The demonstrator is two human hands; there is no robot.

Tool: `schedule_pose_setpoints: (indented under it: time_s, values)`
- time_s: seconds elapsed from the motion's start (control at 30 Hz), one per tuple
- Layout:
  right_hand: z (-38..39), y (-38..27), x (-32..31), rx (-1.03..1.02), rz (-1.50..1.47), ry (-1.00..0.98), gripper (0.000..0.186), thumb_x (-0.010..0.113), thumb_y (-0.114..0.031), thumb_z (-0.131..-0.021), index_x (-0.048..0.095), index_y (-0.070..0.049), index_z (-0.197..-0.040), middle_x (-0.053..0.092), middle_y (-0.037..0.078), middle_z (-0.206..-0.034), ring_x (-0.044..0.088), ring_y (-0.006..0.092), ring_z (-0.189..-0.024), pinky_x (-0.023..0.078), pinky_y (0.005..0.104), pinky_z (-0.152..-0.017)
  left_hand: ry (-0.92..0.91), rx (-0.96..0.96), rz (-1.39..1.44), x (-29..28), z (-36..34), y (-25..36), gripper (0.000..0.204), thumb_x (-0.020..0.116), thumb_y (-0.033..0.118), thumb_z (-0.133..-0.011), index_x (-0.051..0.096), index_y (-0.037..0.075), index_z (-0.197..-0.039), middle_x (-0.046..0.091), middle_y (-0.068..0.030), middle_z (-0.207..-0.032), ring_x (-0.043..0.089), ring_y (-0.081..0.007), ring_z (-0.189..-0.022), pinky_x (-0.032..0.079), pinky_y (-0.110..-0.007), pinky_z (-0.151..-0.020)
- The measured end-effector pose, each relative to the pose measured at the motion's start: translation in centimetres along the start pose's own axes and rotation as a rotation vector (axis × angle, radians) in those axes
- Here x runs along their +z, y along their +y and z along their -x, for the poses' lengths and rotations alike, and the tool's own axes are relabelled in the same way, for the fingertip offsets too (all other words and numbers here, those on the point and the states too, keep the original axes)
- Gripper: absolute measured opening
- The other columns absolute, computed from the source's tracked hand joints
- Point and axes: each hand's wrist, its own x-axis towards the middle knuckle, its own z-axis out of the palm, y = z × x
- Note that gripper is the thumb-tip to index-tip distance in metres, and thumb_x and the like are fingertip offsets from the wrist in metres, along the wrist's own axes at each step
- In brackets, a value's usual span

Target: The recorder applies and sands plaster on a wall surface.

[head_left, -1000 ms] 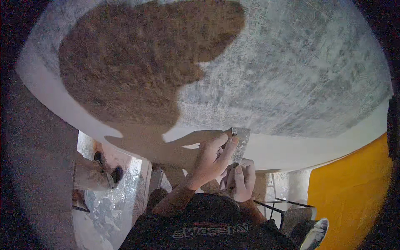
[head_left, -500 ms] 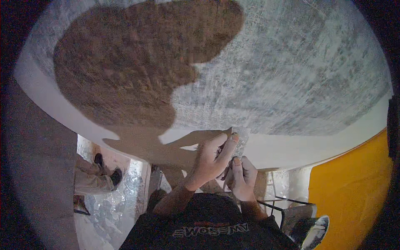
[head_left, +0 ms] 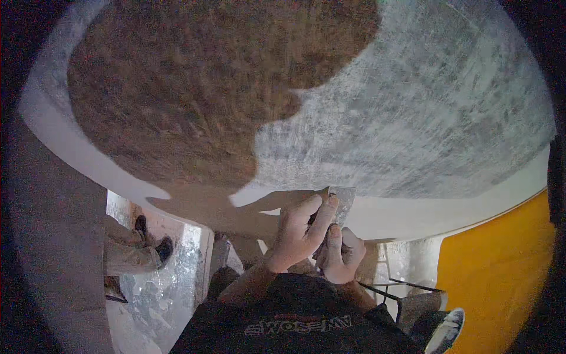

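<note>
Both my hands are together at the lower middle, on a flat, speckled grey scraper (head_left: pixel 344 203) with a straight far edge. My left hand (head_left: pixel 298 230) is closed, its thumb and finger pressed on the blade's left side. Just below and to the right, my right hand (head_left: pixel 342 259) is closed around the scraper's lower part, thumb up. The grip between my palms is mostly hidden. Beyond the blade spreads a broad surface (head_left: pixel 413 118), patchy grey and white, with a plain white band (head_left: pixel 407 215) along its near edge. The scraper's tip is close to that band; contact I cannot tell.
My large dark shadow covers the surface's left half. At lower left, another person's legs and dark shoes (head_left: pixel 164 250) show on a stained floor (head_left: pixel 159 295). A black-framed stand (head_left: pixel 413 301) is at lower right, near a shoe (head_left: pixel 446 330) and an orange-yellow panel (head_left: pixel 501 265).
My hands and the scraper have shifted slightly down in the picture, still gripping it. The shadow on the surface has spread a little to the right.
</note>
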Motion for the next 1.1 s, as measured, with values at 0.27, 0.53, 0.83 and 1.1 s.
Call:
schedule_pose_setpoints:
  time_s: [0.27, 0.53, 0.83, 1.1]
  values:
    - [-0.6, 1.6, 0.3, -0.207, 0.088, -0.067, 0.035, 0.043, -0.012, -0.092, 0.049, 0.0, -0.06, 0.049, 0.004, -0.045, 0.044, 0.0081, -0.037, 0.032, 0.0226, -0.037, -0.021, -0.04, 0.038, -0.4, 0.3, -1.0, 0.025, 0.051, 0.017, -0.09, 0.052, 0.001, -0.071, 0.043, 0.005, -0.058, 0.034, -0.0017, -0.06, 0.031, -0.021, -0.048]
    - [-0.2, 1.7, 0.7, -0.228, 0.013, 0.082, 0.024, 0.053, -0.005, -0.086, 0.051, 0.0, -0.062, 0.05, 0.003, -0.052, 0.038, 0.0083, -0.043, 0.029, 0.0224, -0.043, 0.004, -0.047, 0.111, 0.1, 0.2, -1.3, 0.028, 0.053, 0.019, -0.089, 0.048, 0.001, -0.069, 0.04, 0.0002, -0.055, 0.033, -0.004, -0.055, 0.029, -0.024, -0.045]
    - [-1.0, 0.0, 0.5, -0.067, -0.026, -0.072, 0.027, 0.052, -0.009, -0.088, 0.051, 0.001, -0.062, 0.051, 0.002, -0.052, 0.038, 0.0036, -0.047, 0.029, 0.0228, -0.042, 0.003, -0.116, 0.062, 0.0, 0.3, -0.7, 0.026, 0.054, 0.018, -0.089, 0.052, 0.001, -0.068, 0.043, 0.005, -0.058, 0.035, -0.0016, -0.058, 0.031, -0.021, -0.047]
    - [-2.8, -1.4, 0.4, -0.169, 0.132, -0.098, 0.027, 0.051, -0.009, -0.089, 0.051, 0.0, -0.063, 0.048, 0.0, -0.051, 0.038, 0.0029, -0.05, 0.03, 0.0234, -0.043, 0.169, -0.029, 0.036, 0.5, -0.7, 0.1, 0.039, 0.059, 0.022, -0.085, 0.04, 0.001, -0.058, 0.03, -0.0063, -0.048, 0.028, -0.0063, -0.051, 0.026, -0.029, -0.041]
